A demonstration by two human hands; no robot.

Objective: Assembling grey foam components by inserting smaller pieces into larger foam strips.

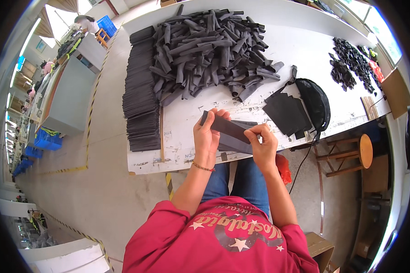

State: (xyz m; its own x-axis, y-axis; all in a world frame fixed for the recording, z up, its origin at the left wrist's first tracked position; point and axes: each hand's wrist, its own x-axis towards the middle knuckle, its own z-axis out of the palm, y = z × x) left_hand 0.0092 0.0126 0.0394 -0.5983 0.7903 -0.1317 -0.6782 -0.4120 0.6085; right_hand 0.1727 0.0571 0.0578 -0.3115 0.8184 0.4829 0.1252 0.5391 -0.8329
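Note:
A flat black fabric strip (229, 128) is stretched between my two hands above the table's near edge. My left hand (208, 132) pinches its left end, thumb on top. The thumb and fingers of my right hand (263, 141) close on the strip's right end. Beneath it, more dark flat pieces (232, 144) lie on the white table (182, 136), partly hidden by the strip and my hands. To the right are several black rectangular pieces (287, 113) fanned out beside a black zippered pouch (315, 104).
A long stack of black strips (142, 95) lines the table's left side. A large heap of rolled black pieces (209, 50) covers the back. Small black parts (353, 63) lie far right. A wooden stool (365, 151) and a red bag (283, 169) are below the table.

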